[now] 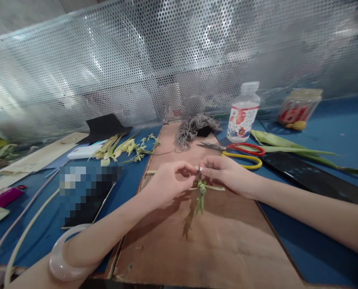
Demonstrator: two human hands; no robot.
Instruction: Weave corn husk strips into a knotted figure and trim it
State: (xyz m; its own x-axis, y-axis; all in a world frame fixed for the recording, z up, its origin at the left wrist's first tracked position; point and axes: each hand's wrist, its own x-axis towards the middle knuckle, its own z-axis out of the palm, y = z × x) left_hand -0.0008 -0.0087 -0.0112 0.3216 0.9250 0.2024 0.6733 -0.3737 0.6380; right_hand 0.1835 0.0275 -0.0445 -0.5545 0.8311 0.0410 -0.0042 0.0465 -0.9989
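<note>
Over the middle of a brown wooden board (221, 241), my left hand (169, 180) and my right hand (222, 172) meet fingertip to fingertip. Both are pinched at the top of a small green plant figure (201, 188), made of stems or leaves, with side pieces sticking out left and right and a leafy end hanging down. Which fingers bear its weight is hard to make out. Just behind my right hand lie scissors (245, 150) with one red and one yellow handle. A tangle of grey yarn (194, 128) rests farther back on the board.
A labelled plastic bottle (244, 114) and a clear jar (299, 108) stand at the back right. Long green leaves (287, 146) and a dark phone (314, 174) lie right. Another phone (88, 204), plant scraps (127, 148) and cables (31, 216) are left. Perforated metal mesh (131, 60) closes off the back.
</note>
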